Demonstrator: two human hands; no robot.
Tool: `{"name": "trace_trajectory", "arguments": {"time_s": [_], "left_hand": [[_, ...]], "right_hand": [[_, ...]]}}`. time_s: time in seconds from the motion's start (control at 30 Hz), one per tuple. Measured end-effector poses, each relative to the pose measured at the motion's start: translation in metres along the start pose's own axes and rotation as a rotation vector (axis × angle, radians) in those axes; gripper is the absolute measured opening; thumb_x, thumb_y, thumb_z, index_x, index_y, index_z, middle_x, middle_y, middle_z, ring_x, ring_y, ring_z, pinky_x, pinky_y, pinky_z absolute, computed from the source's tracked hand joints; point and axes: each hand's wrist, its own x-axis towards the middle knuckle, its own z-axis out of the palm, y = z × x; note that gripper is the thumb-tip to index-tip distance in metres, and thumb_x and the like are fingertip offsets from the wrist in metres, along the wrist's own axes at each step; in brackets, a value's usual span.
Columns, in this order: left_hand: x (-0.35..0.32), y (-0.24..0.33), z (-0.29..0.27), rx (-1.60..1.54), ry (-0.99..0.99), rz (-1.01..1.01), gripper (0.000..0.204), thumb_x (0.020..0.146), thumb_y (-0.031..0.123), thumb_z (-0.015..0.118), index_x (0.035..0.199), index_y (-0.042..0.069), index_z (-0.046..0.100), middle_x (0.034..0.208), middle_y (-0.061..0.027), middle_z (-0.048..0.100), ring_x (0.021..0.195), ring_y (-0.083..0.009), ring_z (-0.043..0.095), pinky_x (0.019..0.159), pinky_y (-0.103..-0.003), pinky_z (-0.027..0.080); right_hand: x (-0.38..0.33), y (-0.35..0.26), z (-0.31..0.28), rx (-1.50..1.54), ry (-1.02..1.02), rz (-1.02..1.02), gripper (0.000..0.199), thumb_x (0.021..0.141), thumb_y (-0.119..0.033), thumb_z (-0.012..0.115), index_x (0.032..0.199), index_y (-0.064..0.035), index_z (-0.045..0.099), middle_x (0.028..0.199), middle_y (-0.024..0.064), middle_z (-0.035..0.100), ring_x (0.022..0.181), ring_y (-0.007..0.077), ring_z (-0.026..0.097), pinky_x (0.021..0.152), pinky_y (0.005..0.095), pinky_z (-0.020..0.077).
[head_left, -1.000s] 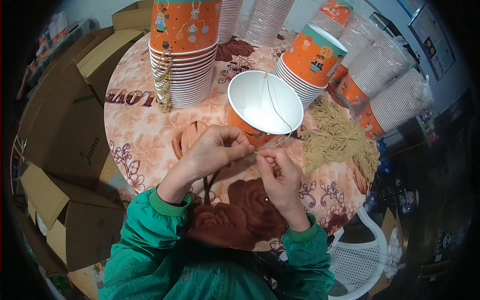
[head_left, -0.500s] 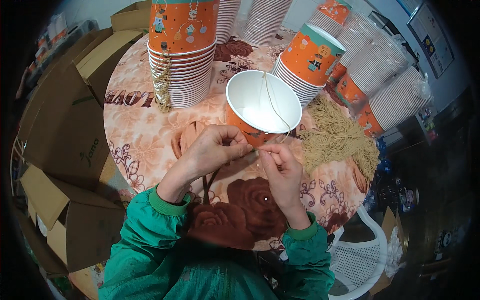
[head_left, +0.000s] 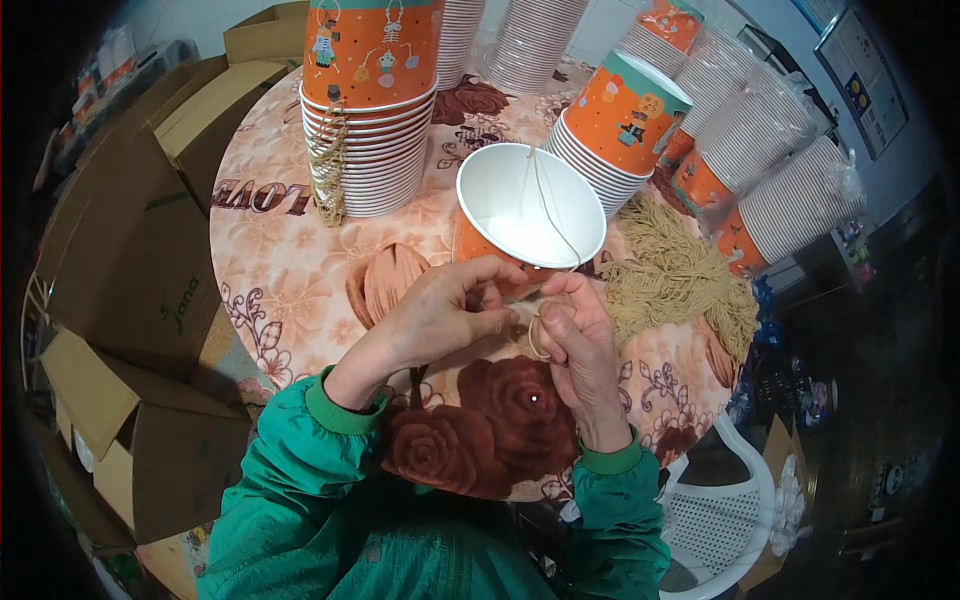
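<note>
A white-lined orange paper bucket (head_left: 495,205) stands tilted on the round table in front of my hands. Thin tan string (head_left: 545,200) hangs from its far rim, crosses the inside and passes over the near rim. My right hand (head_left: 582,345) is closed on a length of this string, and a small loop (head_left: 537,335) shows beside its thumb. Against the bucket's near side, my left hand (head_left: 450,310) has its index finger stretched out, with thumb and bent middle finger closing near the string. The exact grip there is partly hidden.
Nested bucket stacks (head_left: 370,150) stand at the far left, with others (head_left: 625,115) behind and to the right, some plastic-wrapped. A tan string heap (head_left: 680,270) lies at right on the flowered tablecloth (head_left: 270,300). Cardboard boxes (head_left: 130,240) stand left, a white chair (head_left: 715,520) lower right.
My hands have moved slightly apart from a pinch where their fingertips met. The right hand has drawn back to the right, and a loop of string now shows between them.
</note>
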Motion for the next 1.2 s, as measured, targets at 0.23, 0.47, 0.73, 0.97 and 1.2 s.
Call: {"name": "trace_trajectory", "arguments": {"time_s": [0.23, 0.47, 0.73, 0.97, 1.2], "left_hand": [[-0.003, 0.005, -0.003, -0.103, -0.076, -0.061, 0.024, 0.094, 0.000, 0.067, 0.118, 0.000, 0.067, 0.086, 0.0047, 0.060, 0.081, -0.0022, 0.055, 0.073, -0.018, 0.046], [-0.003, 0.001, -0.004, -0.016, -0.035, -0.047, 0.008, 0.096, 0.007, 0.068, 0.100, 0.000, 0.069, 0.089, 0.0035, 0.065, 0.083, -0.0029, 0.058, 0.073, -0.018, 0.047], [-0.003, 0.000, -0.004, 0.120, 0.057, 0.019, 0.009, 0.096, 0.009, 0.068, 0.096, 0.000, 0.067, 0.085, 0.0058, 0.060, 0.078, -0.0016, 0.053, 0.067, -0.018, 0.043], [-0.004, 0.006, -0.002, 0.343, 0.101, 0.078, 0.011, 0.092, 0.011, 0.068, 0.090, 0.000, 0.065, 0.078, 0.0033, 0.057, 0.072, -0.0039, 0.049, 0.063, -0.022, 0.041], [-0.001, 0.002, 0.000, 0.410, 0.108, 0.124, 0.013, 0.092, 0.012, 0.068, 0.092, 0.000, 0.065, 0.079, -0.0007, 0.059, 0.076, -0.0066, 0.053, 0.065, -0.024, 0.044]], "right_hand": [[0.002, 0.001, 0.004, -0.026, 0.014, 0.018, 0.028, 0.098, -0.016, 0.067, 0.117, -0.0030, 0.050, 0.067, -0.0053, 0.044, 0.052, 0.0030, 0.035, 0.051, 0.0192, 0.0254], [0.001, 0.003, 0.000, -0.060, -0.040, 0.010, 0.023, 0.101, -0.010, 0.062, 0.120, -0.0034, 0.050, 0.069, -0.0047, 0.052, 0.057, 0.0024, 0.038, 0.053, 0.0187, 0.0280], [-0.003, 0.019, 0.007, -0.909, 0.095, -0.324, 0.016, 0.095, -0.004, 0.067, 0.111, -0.0033, 0.063, 0.062, 0.0005, 0.055, 0.053, 0.0072, 0.050, 0.051, 0.0243, 0.0405], [-0.003, 0.015, 0.008, -1.085, 0.096, -0.380, 0.014, 0.093, -0.004, 0.068, 0.106, -0.0039, 0.064, 0.067, 0.0078, 0.066, 0.054, 0.0195, 0.063, 0.051, 0.0308, 0.0485], [-0.002, 0.011, 0.008, -1.154, 0.118, -0.395, 0.010, 0.090, -0.002, 0.069, 0.099, -0.0030, 0.064, 0.090, 0.0111, 0.067, 0.062, 0.0208, 0.064, 0.056, 0.0318, 0.0500]]}}
